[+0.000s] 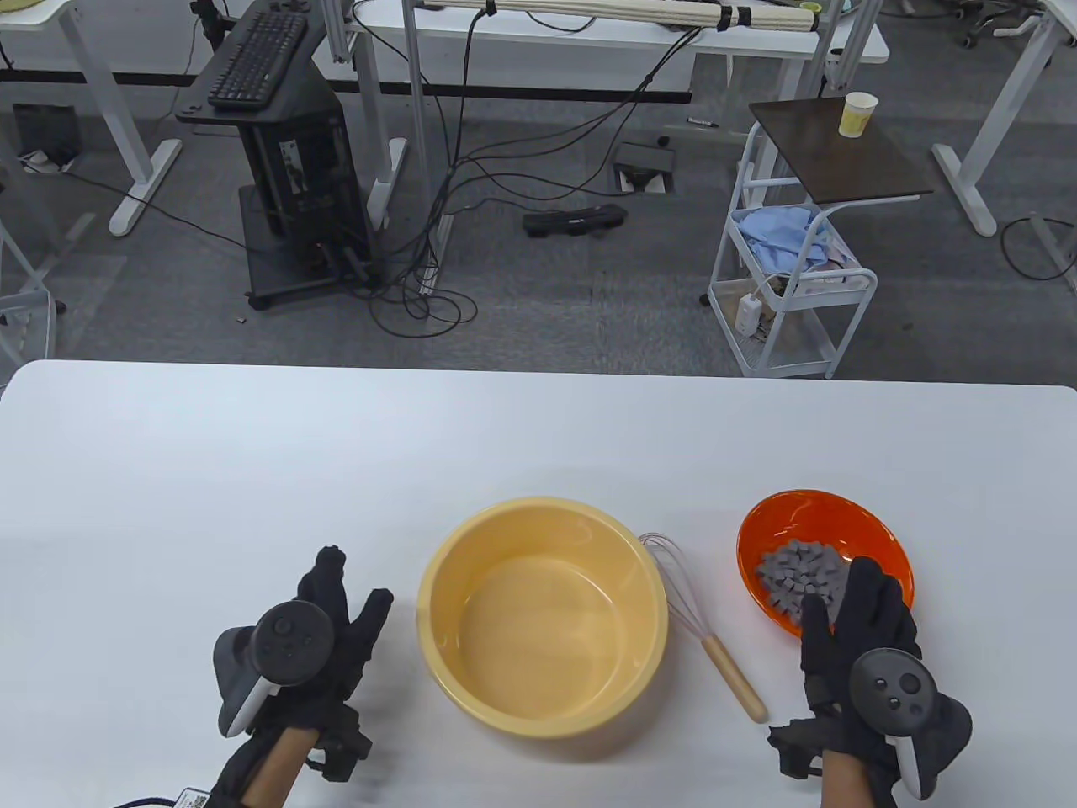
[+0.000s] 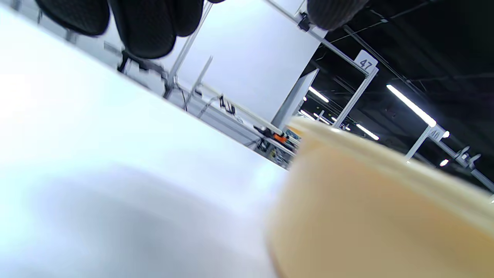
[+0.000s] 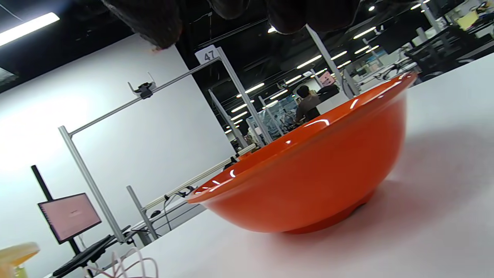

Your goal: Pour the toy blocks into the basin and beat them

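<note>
The left hand [image 1: 324, 627] lies relaxed, fingers straight, holding nothing, just left of the empty yellow basin [image 1: 543, 619]. The right hand [image 1: 858, 627], fingers extended, covers the orange bowl's [image 1: 791, 518] near rim; contact is unclear. Grey toy blocks [image 1: 799, 576] sit inside, partly hidden. A whisk [image 1: 702, 627] lies between the vessels.

Left grip [image 1: 336, 614] low at the near left, palm down, fingers straight and spread, thumb out to the side, holding nothing. Right grip [image 1: 858, 623] at the near right, fingers extended forward and together, palm down, nothing pinched. Both forearms entering from the bottom edge.
</note>
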A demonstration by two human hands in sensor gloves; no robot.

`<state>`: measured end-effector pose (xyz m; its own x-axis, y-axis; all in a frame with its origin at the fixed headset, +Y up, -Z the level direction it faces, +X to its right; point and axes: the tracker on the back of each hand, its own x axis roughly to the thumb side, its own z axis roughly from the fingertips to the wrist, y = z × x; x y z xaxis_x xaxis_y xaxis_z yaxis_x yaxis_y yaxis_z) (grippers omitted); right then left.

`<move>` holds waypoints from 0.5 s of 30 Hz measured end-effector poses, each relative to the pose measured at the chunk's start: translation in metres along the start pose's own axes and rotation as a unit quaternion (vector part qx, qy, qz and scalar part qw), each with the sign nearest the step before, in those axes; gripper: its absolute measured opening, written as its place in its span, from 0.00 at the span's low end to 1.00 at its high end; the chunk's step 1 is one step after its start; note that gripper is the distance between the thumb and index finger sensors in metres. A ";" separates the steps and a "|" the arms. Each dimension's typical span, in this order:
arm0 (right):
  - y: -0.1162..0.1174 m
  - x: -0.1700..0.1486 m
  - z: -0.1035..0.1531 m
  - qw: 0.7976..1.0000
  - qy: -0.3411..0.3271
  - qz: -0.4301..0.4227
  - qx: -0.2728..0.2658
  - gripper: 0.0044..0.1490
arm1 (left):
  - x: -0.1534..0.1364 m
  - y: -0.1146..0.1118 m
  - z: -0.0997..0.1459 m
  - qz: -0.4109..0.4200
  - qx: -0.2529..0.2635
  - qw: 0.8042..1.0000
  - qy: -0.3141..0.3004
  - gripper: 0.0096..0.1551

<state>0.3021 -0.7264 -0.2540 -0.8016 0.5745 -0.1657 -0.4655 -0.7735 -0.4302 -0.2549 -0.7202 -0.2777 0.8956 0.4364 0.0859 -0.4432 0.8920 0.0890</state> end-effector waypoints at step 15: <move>0.008 -0.036 -0.002 0.981 0.179 0.072 -0.011 0.57 | -0.012 -0.001 -0.003 -0.077 0.013 0.996 -0.045 0.48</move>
<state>0.3281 -0.7532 -0.2529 -0.6740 0.5196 -0.5251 -0.3450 -0.8499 -0.3983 -0.2647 -0.7263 -0.2816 0.9466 0.2813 0.1576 -0.3026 0.9437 0.1334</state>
